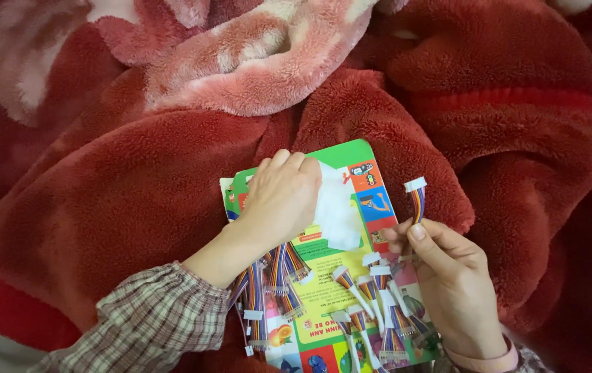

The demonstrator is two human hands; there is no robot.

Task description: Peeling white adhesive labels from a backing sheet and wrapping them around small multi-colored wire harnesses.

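My left hand (283, 195) lies palm down on a white translucent plastic bag (337, 207), which rests on a colourful picture board (351, 155); its fingers curl over the bag's edge. My right hand (448, 276) pinches a short multicoloured ribbon cable (417, 200) with a white connector, holding it upright beside the board's right edge. More such cables (278, 273) lie bunched under my left wrist. A row of several others (372, 304) spreads across the lower part of the board.
The board lies on a thick red fleece blanket (130, 186) that fills the view, with a pink patterned fold (261, 55) at the top. My left sleeve (151, 324) is plaid.
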